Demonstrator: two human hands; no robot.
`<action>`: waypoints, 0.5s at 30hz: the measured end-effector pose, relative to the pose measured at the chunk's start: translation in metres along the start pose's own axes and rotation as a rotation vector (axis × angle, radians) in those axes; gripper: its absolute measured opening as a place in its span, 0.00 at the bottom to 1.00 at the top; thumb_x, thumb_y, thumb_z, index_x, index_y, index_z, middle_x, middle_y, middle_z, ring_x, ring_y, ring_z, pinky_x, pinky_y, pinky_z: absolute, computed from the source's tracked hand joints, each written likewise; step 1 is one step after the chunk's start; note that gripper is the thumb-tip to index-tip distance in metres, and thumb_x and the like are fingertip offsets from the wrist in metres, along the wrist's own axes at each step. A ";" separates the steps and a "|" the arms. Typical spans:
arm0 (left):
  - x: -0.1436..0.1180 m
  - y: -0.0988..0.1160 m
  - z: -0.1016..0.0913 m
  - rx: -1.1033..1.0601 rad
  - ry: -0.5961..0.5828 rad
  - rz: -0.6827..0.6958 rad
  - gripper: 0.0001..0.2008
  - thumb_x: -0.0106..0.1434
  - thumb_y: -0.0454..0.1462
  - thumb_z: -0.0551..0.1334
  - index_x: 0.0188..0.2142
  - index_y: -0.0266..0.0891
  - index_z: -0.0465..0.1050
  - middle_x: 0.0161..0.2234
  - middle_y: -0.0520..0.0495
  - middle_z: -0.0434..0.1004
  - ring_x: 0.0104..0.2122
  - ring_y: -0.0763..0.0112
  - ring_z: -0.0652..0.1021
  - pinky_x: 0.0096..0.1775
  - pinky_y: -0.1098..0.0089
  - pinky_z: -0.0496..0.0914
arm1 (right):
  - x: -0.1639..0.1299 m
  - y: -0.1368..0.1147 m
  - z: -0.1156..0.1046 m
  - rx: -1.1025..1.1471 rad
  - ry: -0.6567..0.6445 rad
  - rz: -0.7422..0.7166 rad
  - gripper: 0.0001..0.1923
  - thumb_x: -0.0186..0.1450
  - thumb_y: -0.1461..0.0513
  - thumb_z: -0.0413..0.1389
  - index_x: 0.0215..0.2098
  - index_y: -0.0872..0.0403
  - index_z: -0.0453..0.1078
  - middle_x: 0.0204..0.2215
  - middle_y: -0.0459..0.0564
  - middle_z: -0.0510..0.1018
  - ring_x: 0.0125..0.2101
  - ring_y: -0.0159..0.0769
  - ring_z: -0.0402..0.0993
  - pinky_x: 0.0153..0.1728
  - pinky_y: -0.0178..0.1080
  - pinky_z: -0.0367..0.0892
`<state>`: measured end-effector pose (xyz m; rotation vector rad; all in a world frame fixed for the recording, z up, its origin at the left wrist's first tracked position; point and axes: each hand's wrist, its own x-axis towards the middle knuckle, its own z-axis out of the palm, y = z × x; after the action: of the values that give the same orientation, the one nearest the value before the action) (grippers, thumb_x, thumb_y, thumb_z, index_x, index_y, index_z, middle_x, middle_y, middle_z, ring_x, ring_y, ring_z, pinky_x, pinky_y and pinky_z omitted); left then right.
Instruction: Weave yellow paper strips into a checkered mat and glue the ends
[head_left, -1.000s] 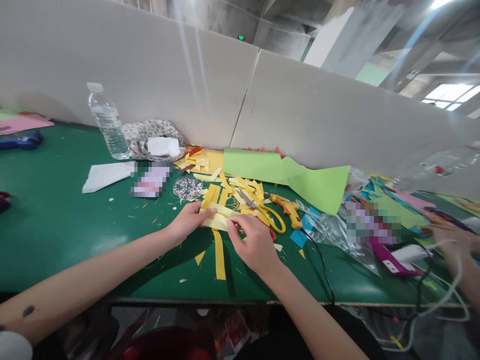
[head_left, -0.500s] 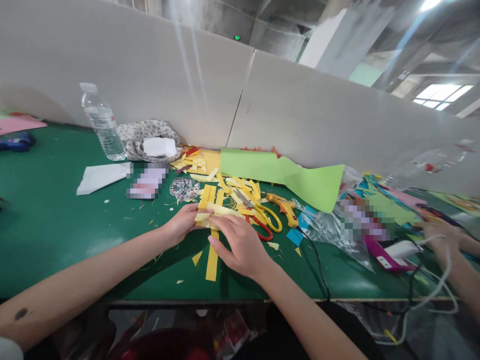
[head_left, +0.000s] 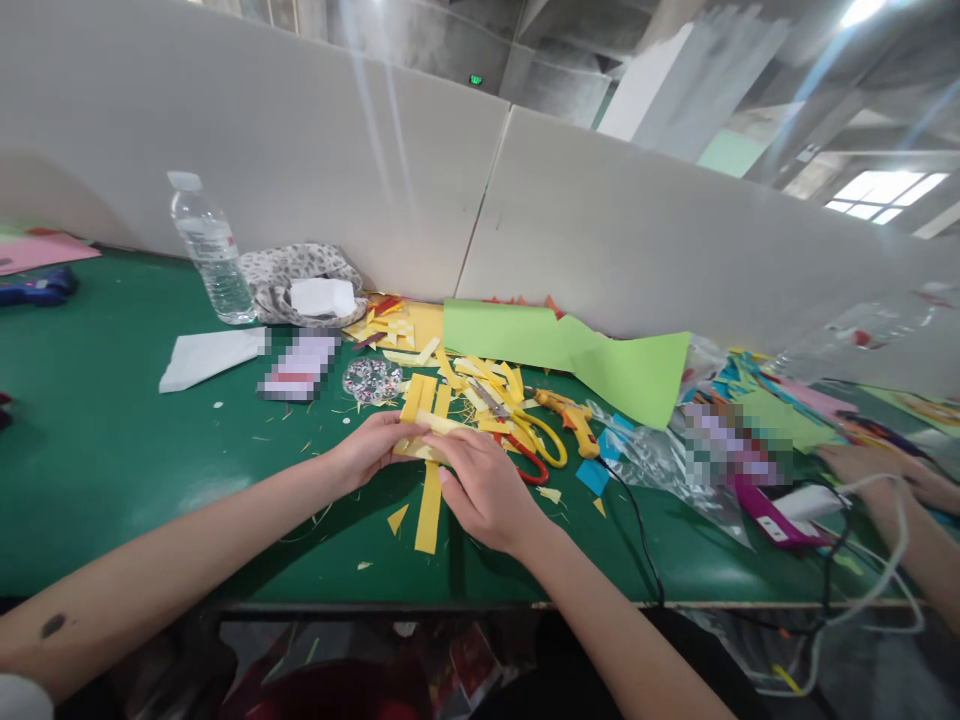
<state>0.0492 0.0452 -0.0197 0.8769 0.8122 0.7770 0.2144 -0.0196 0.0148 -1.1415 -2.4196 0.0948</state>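
My left hand and my right hand meet over a bundle of pale yellow paper strips on the green table. Both hands pinch the strips, left from the left end, right from the near side. A longer yellow strip lies flat below the hands, with a small yellow triangle beside it. Scissors with yellow and red handles rest just right of my right hand.
A water bottle, patterned cloth, white paper and dish of small bits sit at the back left. Green paper, a glue gun, plastic bags and cables lie right. Another person's hand works at the far right.
My right hand slid left and closer to my left hand, closing over the strips. The view shifted slightly.
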 end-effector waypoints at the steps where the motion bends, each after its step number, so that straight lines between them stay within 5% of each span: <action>1: 0.000 0.000 0.000 0.003 -0.005 0.009 0.10 0.52 0.35 0.65 0.35 0.33 0.74 0.33 0.44 0.78 0.31 0.72 0.76 0.36 0.72 0.72 | 0.000 0.001 -0.001 0.020 -0.002 -0.008 0.19 0.61 0.65 0.45 0.51 0.57 0.61 0.45 0.54 0.72 0.47 0.41 0.63 0.47 0.46 0.60; 9: 0.000 0.000 0.000 0.002 0.003 0.035 0.11 0.52 0.35 0.64 0.36 0.34 0.74 0.34 0.44 0.78 0.30 0.72 0.76 0.33 0.74 0.71 | -0.002 0.001 -0.003 0.094 0.054 -0.034 0.32 0.50 0.70 0.49 0.54 0.52 0.57 0.55 0.49 0.63 0.57 0.43 0.52 0.56 0.51 0.51; 15: -0.002 -0.002 0.004 0.094 -0.029 0.029 0.15 0.50 0.40 0.66 0.37 0.35 0.73 0.34 0.45 0.78 0.32 0.70 0.76 0.36 0.71 0.70 | 0.002 0.014 0.007 0.112 0.252 0.252 0.34 0.54 0.60 0.57 0.57 0.53 0.53 0.54 0.56 0.64 0.55 0.45 0.56 0.54 0.51 0.54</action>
<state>0.0518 0.0412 -0.0193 0.9834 0.8168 0.7546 0.2206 -0.0077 0.0060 -1.3163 -2.0198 0.1538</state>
